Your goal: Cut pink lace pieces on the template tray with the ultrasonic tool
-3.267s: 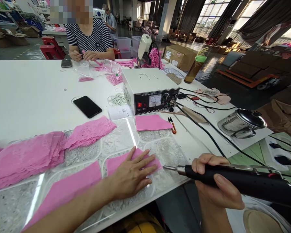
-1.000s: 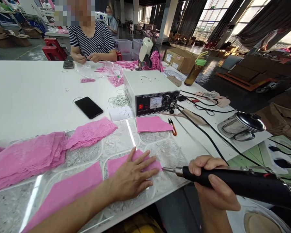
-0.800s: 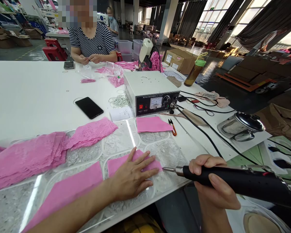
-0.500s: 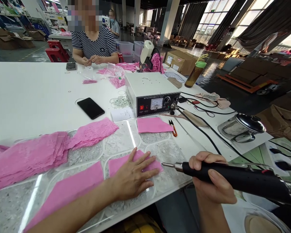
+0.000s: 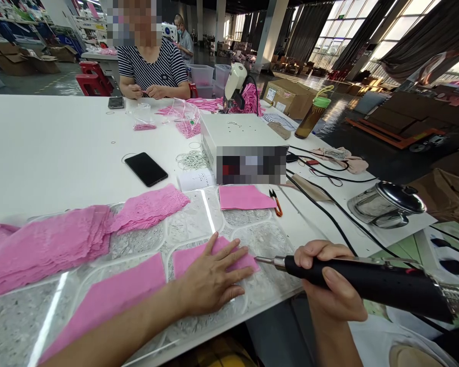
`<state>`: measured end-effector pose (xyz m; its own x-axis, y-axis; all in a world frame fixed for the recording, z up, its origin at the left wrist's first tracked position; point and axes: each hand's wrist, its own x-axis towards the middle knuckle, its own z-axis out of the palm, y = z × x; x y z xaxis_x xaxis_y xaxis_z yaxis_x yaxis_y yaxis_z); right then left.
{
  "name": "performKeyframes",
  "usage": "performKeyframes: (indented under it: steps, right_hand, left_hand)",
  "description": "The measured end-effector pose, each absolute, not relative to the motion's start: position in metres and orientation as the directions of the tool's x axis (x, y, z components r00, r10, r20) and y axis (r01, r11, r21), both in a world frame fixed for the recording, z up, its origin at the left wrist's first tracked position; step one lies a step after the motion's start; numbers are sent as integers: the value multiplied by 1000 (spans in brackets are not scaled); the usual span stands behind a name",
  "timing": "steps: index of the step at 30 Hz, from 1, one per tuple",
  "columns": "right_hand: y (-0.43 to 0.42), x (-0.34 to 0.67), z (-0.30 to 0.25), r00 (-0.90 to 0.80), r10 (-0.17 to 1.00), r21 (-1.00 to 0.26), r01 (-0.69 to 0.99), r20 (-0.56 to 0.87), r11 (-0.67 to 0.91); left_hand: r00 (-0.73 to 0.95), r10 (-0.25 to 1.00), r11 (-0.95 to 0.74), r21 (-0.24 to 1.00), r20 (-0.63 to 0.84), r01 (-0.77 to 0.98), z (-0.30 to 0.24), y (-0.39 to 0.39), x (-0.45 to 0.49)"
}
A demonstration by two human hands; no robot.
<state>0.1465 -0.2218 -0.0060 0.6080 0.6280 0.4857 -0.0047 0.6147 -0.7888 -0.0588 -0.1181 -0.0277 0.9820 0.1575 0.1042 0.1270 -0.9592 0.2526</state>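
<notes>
My left hand [image 5: 214, 278] lies flat with its fingers spread on a pink fabric piece [image 5: 187, 259], pressing it to the patterned, clear-covered mat. In my right hand [image 5: 331, 280] is a black ultrasonic welding handpiece [image 5: 367, 283], gripped around its body and pointing left. Its thin metal tip is at the right end of that fabric piece; whether it touches cannot be told. Another pink piece [image 5: 126, 285] lies left of my hand, partly under my forearm. Beyond the mat's far edge stands a white power box [image 5: 237, 130], its front blurred out.
Stacked pink lace [image 5: 49, 242] covers the mat's left side. A folded pink piece [image 5: 245, 198] and orange thread snips [image 5: 276, 203] are in front of the box. A phone [image 5: 146, 168], steel pot [image 5: 386, 204], bottle [image 5: 312, 118] and black cables stand around. A co-worker [image 5: 151, 69] sits opposite.
The view has shifted slightly, so the table things appear a little farther right. The handpiece's tip has come slightly closer to the fabric's right end. My left hand stays on the fabric.
</notes>
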Motion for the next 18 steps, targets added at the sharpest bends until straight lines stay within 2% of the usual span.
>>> performKeyframes:
  steps: [6,12,18]
  right_hand:
    - [-221,148,-6,596,636,-786,-13,490,619]
    - [-221,155,-3,655,578,-769,6,487,640]
    - [-215,150,-1,704,536,-766,18,466,642]
  left_hand:
    - [981,165,-950,283,99,131,-27,-118,-59]
    - [981,175,-931,338,88,135,-26,-120,-60]
    - [976,189,-938,314,107,147,-11,-119,-61]
